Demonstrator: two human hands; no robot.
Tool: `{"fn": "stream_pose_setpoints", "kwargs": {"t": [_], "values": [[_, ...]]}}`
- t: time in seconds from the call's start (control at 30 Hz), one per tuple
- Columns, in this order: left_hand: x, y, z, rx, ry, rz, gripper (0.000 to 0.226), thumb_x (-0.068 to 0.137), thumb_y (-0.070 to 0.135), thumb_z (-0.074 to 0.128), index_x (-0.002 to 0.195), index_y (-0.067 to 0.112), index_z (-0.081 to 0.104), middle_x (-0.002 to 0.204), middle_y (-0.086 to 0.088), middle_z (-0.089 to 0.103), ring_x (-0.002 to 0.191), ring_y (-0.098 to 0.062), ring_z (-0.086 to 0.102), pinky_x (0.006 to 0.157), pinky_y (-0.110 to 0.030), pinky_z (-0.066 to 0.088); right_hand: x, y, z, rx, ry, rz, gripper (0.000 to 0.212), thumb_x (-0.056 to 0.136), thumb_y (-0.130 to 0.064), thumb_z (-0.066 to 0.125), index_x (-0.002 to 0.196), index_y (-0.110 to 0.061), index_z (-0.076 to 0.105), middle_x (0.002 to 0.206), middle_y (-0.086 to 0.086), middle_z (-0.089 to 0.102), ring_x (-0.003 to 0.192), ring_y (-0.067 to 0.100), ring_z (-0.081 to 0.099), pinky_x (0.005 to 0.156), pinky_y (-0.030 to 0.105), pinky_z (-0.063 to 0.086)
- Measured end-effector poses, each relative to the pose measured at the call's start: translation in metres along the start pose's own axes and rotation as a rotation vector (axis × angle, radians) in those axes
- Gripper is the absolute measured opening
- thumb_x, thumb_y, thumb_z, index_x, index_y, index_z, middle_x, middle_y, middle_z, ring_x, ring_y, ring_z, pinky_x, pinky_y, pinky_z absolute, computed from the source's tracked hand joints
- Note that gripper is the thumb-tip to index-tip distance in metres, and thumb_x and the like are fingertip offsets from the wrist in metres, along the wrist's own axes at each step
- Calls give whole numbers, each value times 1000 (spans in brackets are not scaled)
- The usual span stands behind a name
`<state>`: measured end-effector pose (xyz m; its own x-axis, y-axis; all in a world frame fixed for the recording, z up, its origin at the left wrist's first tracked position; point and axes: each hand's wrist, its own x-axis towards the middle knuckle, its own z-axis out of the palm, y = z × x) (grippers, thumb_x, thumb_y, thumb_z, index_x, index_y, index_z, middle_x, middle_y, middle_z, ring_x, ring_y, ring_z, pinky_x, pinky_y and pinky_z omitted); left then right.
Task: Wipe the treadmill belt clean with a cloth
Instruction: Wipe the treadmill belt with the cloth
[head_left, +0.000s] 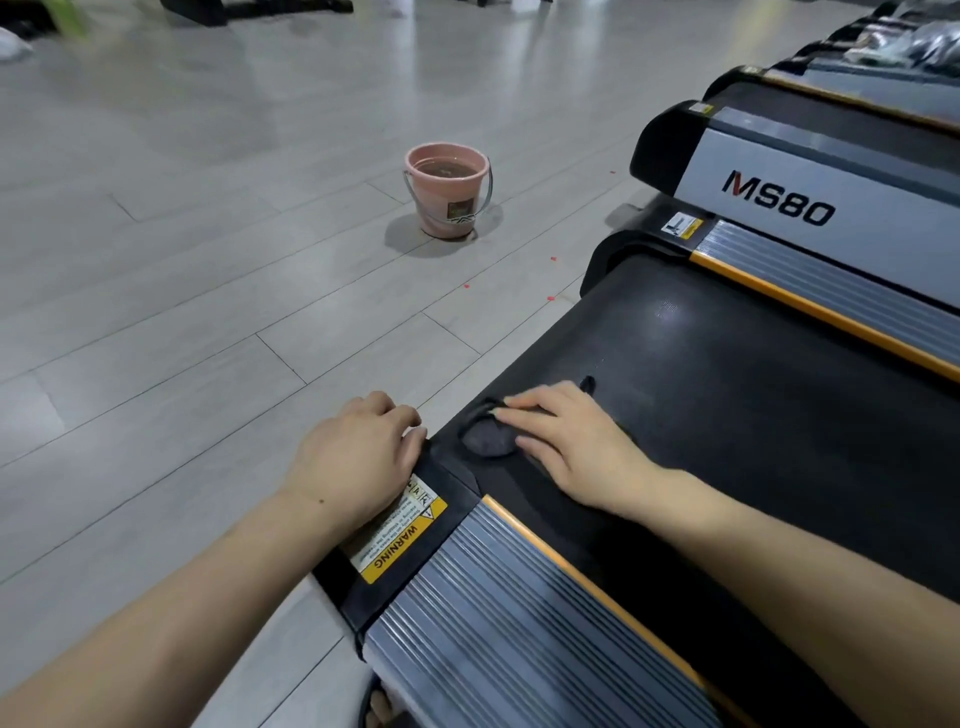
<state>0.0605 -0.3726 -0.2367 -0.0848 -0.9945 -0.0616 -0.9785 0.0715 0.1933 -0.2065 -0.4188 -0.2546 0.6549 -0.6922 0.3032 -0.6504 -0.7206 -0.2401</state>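
- Right hand: fingers extended and flat, pressing a small dark grey cloth onto the black treadmill belt, at its rear corner.
- Left hand: fingers loosely curled over the black end cap, beside the yellow warning label; holds nothing.
- Pink plastic bucket of murky water: on the grey floor, well beyond both hands.
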Motion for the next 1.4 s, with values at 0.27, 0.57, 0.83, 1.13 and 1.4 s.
{"fn": "stream_pose_setpoints", "kwargs": {"t": [0.27, 0.57, 0.83, 1.13, 1.4], "values": [[0, 12, -7, -29, 18, 23, 34, 100, 46, 38, 123, 34, 60, 116, 6, 53, 111, -23, 55, 83, -40, 51, -3, -14, -7, 77, -63, 13, 35, 100, -30, 52, 133, -22, 63, 128, -3, 58, 109, 21, 50, 98, 36, 44], [-8, 35, 7, 28, 32, 89, 31, 101, 36, 37, 119, 28, 61, 113, 2, 54, 108, -24, 52, 85, -41, 43, -24, -20, -11, 67, -81, -55, 34, 99, -25, 53, 131, -20, 64, 135, -1, 57, 119, 23, 51, 104, 39, 41], [-2, 54, 2, -35, 56, 32, 33, 98, 35, 40, 126, 27, 56, 119, -1, 56, 109, -26, 55, 85, -42, 46, -80, -29, -31, 93, -113, -11, 34, 101, -24, 54, 134, -22, 62, 137, -4, 55, 121, 20, 51, 100, 41, 44], [3, 102, 6, 37, -28, 222, 33, 95, 42, 43, 121, 30, 59, 122, 0, 56, 115, -25, 52, 94, -44, 43, -97, 26, -35, -97, 42, 153, 33, 97, -23, 56, 128, -16, 66, 133, 8, 59, 114, 30, 56, 103, 39, 43], [-1, 104, 13, 99, -33, 264, 36, 96, 43, 44, 126, 30, 57, 129, 1, 52, 120, -24, 50, 98, -43, 44, -102, 3, -33, -52, 183, 495, 32, 94, -24, 61, 125, -20, 69, 117, 4, 60, 104, 25, 52, 97, 39, 46]]}}
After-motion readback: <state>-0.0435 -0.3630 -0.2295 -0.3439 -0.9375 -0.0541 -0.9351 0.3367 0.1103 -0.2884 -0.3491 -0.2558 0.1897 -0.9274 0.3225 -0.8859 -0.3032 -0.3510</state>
